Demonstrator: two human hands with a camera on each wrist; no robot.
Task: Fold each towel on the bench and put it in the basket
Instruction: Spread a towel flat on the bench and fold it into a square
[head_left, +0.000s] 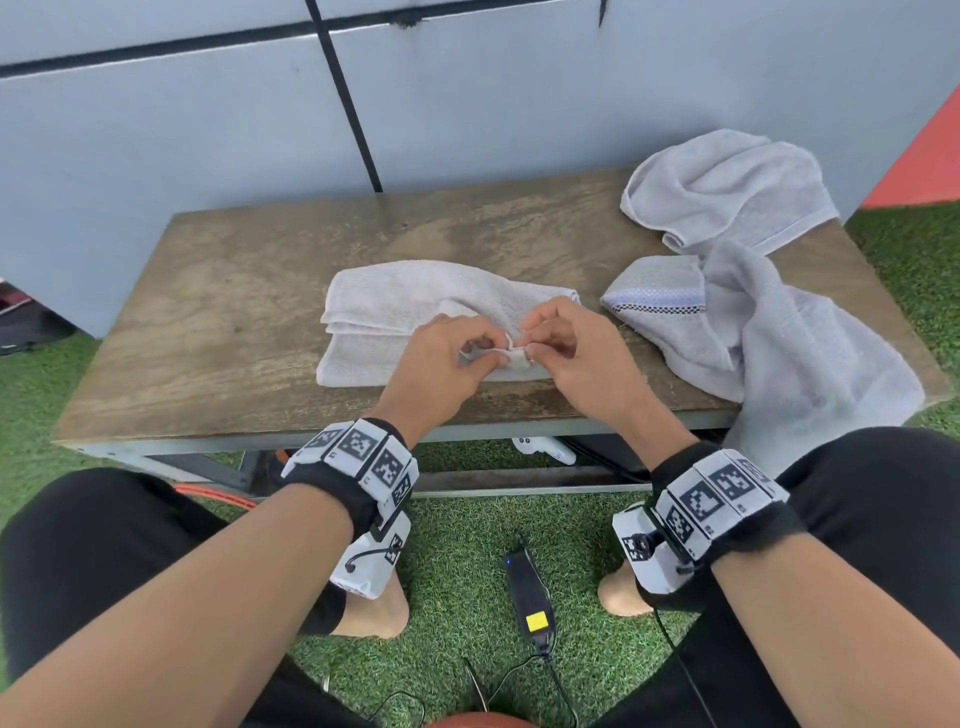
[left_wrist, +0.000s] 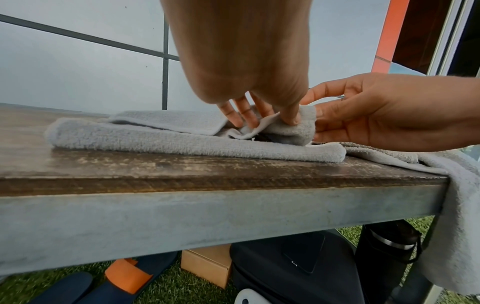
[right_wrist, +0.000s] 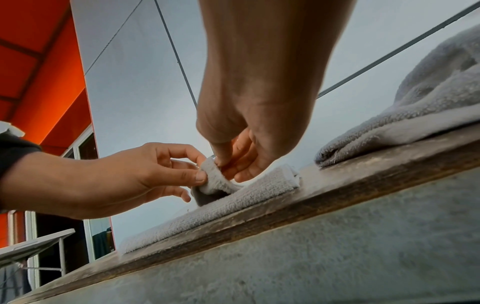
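Head view: half-folded grey towel (head_left: 415, 306) lies mid-counter (head_left: 218, 312).
Left hand (head_left: 441, 364): grip pinches the towel's near corner.
Right hand (head_left: 566, 353): grip pinches the same corner.
Left to do: finish this fold; two crumpled towels (head_left: 727, 192), (head_left: 779, 338) wait at right.
Basket: not in view.

The head view looks steeply down from above onto the worn brown wooden table (head_left: 218, 312). Both wrist views sit low at its near edge, close under each hand, facing the grey wall; all three share the pale grey folded towel (head_left: 384, 306) (left_wrist: 145, 139) (right_wrist: 233, 197)
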